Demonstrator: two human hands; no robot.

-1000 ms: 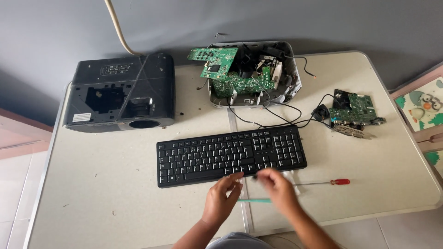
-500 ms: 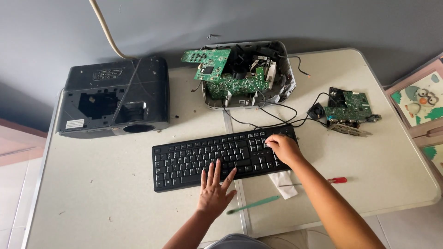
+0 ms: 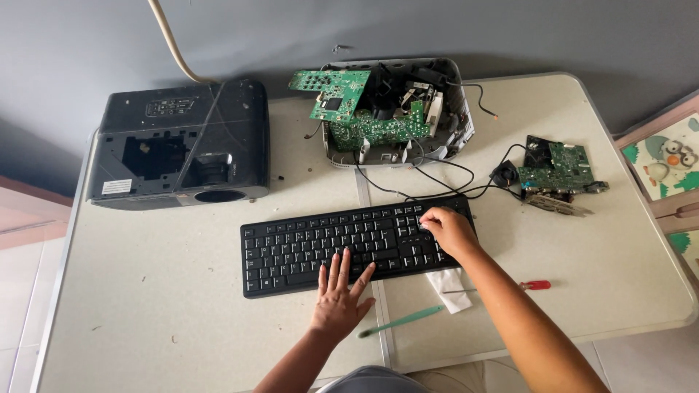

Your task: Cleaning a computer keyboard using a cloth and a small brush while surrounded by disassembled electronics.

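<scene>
Left hand (image 3: 339, 298) flat and open, fingers spread, fingertips resting on the bottom row of the black keyboard (image 3: 357, 242), gripping nothing. Right hand (image 3: 450, 229) loosely curled over the keyboard's right end, fingertips pressing down on keys near the top right corner, not grasping anything either. Keyboard lying slightly tilted across the middle of the table (image 3: 145, 320), right end a bit higher.

Just off the left hand at 3 o'clock, a green stick-like tool (image 3: 400, 321) on the tabletop. Under the right forearm, a white scrap of cloth or paper (image 3: 450, 288), and at 3 o'clock from that a red-handled screwdriver (image 3: 523, 286).

From the keyboard: opened-up white case full of green circuit boards (image 3: 386, 113) at 12 o'clock, wires trailing down toward the keyboard. Black projector (image 3: 182, 142) at 10 o'clock. Smaller loose circuit board (image 3: 561, 175) at 2 o'clock, well apart from both hands.
</scene>
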